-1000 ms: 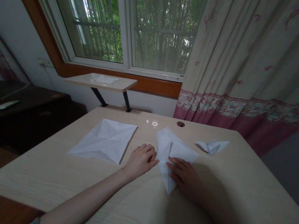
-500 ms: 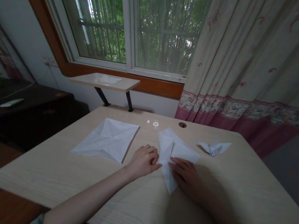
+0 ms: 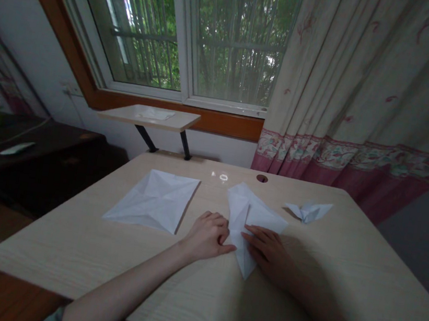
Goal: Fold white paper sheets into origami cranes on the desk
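A white sheet folded into a long kite shape lies on the light wooden table in front of me. My right hand rests flat on its right half, fingers stretched out toward the centre crease. My left hand sits at the paper's left edge with fingers curled and the thumb pressing the edge near the lower point. A creased, unfolded white square lies to the left of my left hand. A small folded paper figure sits at the back right.
A round cable hole is in the table's far edge. A small wall shelf hangs under the window behind it. A dark cabinet stands to the left. Patterned curtains hang at the right.
My left hand has slid a little toward me and to the right along the folded paper's left edge. The right hand has stayed where it was.
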### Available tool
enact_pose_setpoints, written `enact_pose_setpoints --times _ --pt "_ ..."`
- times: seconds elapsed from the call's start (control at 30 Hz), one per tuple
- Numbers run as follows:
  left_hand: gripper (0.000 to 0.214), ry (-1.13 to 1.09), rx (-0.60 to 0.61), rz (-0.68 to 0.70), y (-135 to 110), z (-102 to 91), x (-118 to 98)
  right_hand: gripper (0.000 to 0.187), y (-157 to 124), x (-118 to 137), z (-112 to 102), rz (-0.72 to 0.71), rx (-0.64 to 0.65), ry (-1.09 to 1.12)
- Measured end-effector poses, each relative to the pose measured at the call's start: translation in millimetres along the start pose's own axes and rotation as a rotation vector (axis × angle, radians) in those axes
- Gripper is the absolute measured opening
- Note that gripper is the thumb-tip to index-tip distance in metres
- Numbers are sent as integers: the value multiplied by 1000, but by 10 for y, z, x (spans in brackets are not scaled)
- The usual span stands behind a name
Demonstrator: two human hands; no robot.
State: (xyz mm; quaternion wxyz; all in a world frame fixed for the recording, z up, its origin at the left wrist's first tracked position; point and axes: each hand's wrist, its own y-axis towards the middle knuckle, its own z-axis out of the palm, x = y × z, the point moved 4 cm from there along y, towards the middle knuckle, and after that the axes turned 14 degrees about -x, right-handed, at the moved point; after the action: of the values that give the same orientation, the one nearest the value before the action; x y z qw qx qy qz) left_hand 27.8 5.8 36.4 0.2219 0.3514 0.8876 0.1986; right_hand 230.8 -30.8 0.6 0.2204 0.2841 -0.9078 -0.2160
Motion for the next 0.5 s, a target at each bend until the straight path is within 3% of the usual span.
enact_pose_setpoints --times 0.5 --pt "43 26 101 57 -55 54 -126 42 -9 -19 14 -15 -8 5"
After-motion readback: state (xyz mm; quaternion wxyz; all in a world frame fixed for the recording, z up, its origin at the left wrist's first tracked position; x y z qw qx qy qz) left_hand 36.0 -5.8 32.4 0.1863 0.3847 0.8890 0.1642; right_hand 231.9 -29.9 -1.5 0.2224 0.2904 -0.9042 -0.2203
